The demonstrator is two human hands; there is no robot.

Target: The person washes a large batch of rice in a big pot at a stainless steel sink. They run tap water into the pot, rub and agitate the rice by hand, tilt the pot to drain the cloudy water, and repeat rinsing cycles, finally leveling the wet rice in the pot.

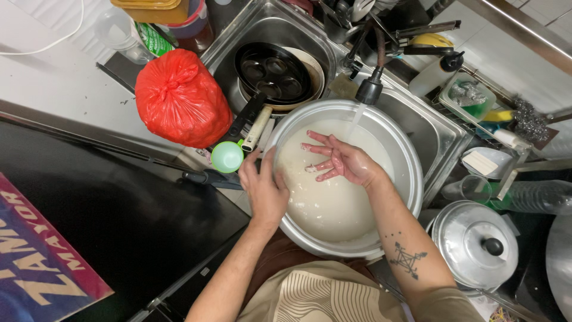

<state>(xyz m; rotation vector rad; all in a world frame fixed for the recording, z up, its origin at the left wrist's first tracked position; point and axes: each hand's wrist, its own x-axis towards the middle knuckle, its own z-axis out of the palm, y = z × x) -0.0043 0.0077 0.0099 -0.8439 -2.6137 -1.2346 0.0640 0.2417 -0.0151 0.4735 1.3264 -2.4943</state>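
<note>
Right now, from the head camera, a big round metal pot is sitting in the steel sink, filled with cloudy white water. A thin stream is running down into it from the faucet just above the pot's far edge.

Left hand is gripping the pot's near-left rim, fingers curling over the edge and thumb on the outside, holding it steady. Right hand is lying open and flat over the milky water, fingers spread wide and pointing left, with white grains sticking to the fingertips. A dark tattoo is showing on that forearm.

Behind the pot, a black pan with round wells is resting on a pale pan in the back of the sink, their handles pointing toward the left hand. A small green cup is lying just beside the left hand, and a tied red plastic bag is standing on the counter to the left. On the right, a metal lid with a black knob is sitting near the right elbow, and a sponge tray is hanging past the sink's far right edge.
</note>
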